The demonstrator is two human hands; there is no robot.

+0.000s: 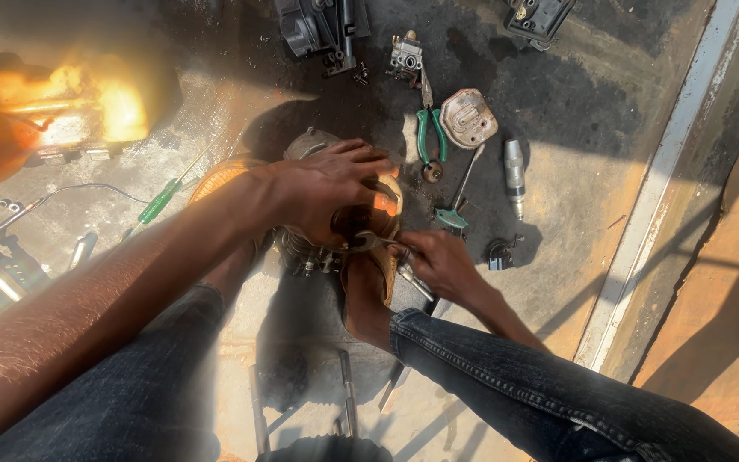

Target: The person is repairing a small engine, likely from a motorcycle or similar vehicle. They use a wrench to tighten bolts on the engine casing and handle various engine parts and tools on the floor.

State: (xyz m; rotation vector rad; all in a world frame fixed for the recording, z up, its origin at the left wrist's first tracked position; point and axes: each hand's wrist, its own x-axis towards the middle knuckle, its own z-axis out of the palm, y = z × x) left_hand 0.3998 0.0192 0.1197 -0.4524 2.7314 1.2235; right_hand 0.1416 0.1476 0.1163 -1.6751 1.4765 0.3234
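Engine part (318, 244) on oily floor (558, 171) — left hand (327, 188) clamps it from above, right hand (438, 261) pinches a small metal tool (368, 242) against it.

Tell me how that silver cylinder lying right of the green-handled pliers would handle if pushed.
The silver cylinder looks like solid metal, so probably stiff and heavy for its size. Being round and lying on its side on the stained floor, it would likely roll sideways. Its smooth surface may be slippery.

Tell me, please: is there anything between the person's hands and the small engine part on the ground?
Nothing visible. The left hand already rests on top of the engine part, and the right hand touches its side with a metal tool. The pliers lie apart.
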